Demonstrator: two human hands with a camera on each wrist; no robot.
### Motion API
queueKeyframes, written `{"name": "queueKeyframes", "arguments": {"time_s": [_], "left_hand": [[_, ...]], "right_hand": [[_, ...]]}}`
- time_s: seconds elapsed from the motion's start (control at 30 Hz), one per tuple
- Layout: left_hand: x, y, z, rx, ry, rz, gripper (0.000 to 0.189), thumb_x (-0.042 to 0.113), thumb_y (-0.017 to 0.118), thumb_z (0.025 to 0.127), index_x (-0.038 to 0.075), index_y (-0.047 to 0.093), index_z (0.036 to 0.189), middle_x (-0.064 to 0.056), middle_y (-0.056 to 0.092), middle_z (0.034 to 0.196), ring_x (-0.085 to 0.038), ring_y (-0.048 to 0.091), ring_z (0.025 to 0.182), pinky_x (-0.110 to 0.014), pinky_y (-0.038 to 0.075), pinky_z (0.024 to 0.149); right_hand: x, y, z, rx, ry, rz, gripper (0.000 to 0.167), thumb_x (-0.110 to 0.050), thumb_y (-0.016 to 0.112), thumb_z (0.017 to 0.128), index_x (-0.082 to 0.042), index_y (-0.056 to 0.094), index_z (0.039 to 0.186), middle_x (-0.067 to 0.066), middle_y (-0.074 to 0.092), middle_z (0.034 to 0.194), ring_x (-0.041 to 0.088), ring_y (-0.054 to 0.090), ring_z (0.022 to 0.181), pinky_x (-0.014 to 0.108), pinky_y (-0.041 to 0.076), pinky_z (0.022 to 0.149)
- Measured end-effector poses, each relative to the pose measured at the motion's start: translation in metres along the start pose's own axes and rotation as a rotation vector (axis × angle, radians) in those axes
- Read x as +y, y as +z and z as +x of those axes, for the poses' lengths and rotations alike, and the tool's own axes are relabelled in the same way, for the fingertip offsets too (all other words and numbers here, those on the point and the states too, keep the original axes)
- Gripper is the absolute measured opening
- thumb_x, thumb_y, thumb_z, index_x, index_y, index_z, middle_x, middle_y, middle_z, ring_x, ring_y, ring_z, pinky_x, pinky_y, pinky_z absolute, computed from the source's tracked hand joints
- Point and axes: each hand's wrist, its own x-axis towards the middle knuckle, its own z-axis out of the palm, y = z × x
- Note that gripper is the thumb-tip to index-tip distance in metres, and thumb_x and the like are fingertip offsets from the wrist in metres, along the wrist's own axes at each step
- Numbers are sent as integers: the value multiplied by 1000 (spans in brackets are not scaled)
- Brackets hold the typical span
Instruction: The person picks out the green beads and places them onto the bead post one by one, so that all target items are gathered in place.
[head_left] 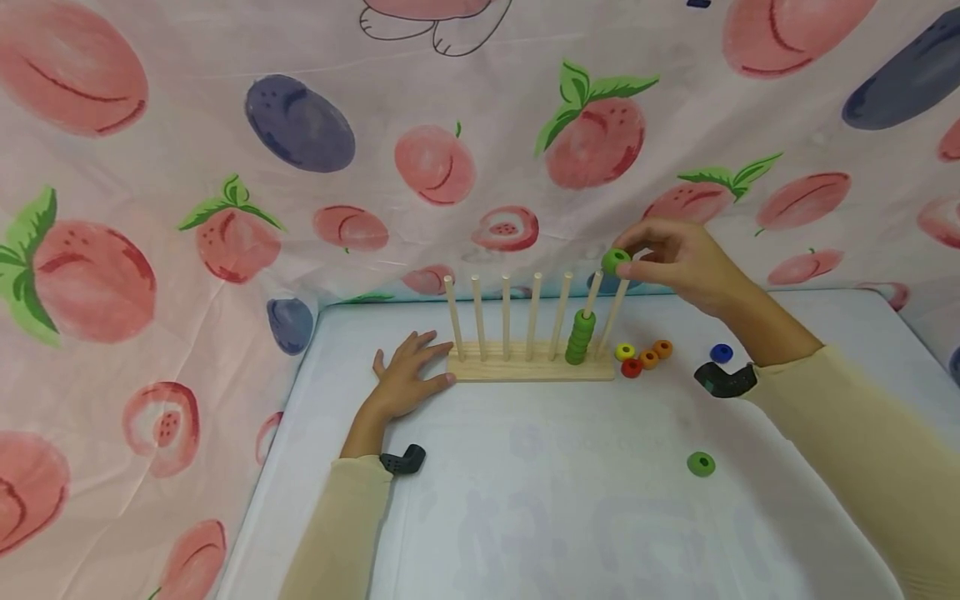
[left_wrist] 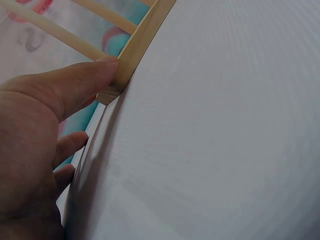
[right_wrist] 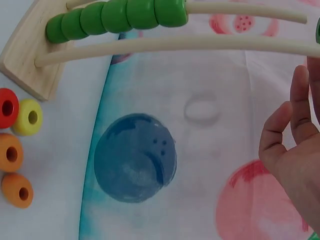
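Observation:
A wooden peg rack [head_left: 529,373] has several upright pegs in a row. Green beads [head_left: 580,337] are stacked on its second peg from the right, also filling the upper left of the right wrist view [right_wrist: 116,16]. My right hand [head_left: 678,260] pinches another green bead [head_left: 615,262] between thumb and fingers, right at the top of the rightmost peg [head_left: 613,318]. My left hand [head_left: 407,375] has its fingers spread at the rack's left end. Its thumb [left_wrist: 82,85] lies against the base's front edge, while the index fingertip touches the base farther back.
Right of the rack lie a yellow bead [head_left: 625,352], a red bead [head_left: 632,367] and two orange beads [head_left: 662,348]. A blue bead [head_left: 722,353] sits farther right; a loose green bead [head_left: 701,464] is nearer the front. A fruit-print cloth [head_left: 465,100] hangs behind the white table [head_left: 540,500].

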Motion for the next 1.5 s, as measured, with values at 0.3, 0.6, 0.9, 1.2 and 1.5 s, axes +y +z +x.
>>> {"name": "queueKeyframes", "arguments": {"time_s": [0.3, 0.6, 0.9, 1.2, 1.5], "left_hand": [[2, -1, -1, -1, -1, -8, 63, 55, 70, 91, 32, 55, 148, -1, 32, 168, -33, 11, 160, -72, -15, 116], [2, -1, 0, -3, -2, -7, 63, 56, 69, 91, 32, 55, 148, -1, 32, 168, -32, 11, 160, -72, -15, 116], [3, 0, 0, -6, -4, 8, 63, 56, 69, 92, 32, 54, 149, 0, 31, 168, -32, 11, 160, -72, -15, 116], [2, 0, 0, -3, 1, 12, 64, 57, 69, 91, 32, 54, 148, -1, 31, 168, -32, 11, 160, -72, -14, 116], [1, 0, 0, -1, -3, 19, 63, 57, 68, 92, 32, 54, 149, -1, 32, 168, -33, 11, 160, -73, -13, 115]], "right_hand": [[1, 10, 5, 6, 56, -92, 20, 0, 70, 93, 4, 68, 113, -3, 68, 103, 19, 62, 102, 21, 58, 82], [3, 15, 6, -1, 107, -90, 19, -3, 71, 93, 2, 67, 111, -1, 67, 104, 21, 62, 105, 23, 58, 82], [6, 16, 5, -8, 120, -105, 19, -4, 72, 93, 1, 69, 111, -1, 67, 105, 21, 61, 108, 23, 57, 83], [11, 17, 4, -11, 116, -131, 18, -4, 73, 93, 0, 70, 110, -3, 67, 103, 19, 62, 103, 22, 56, 81], [17, 18, 4, -29, 90, -80, 18, -1, 72, 92, 2, 69, 110, -2, 67, 102, 19, 62, 99, 22, 55, 81]]}}
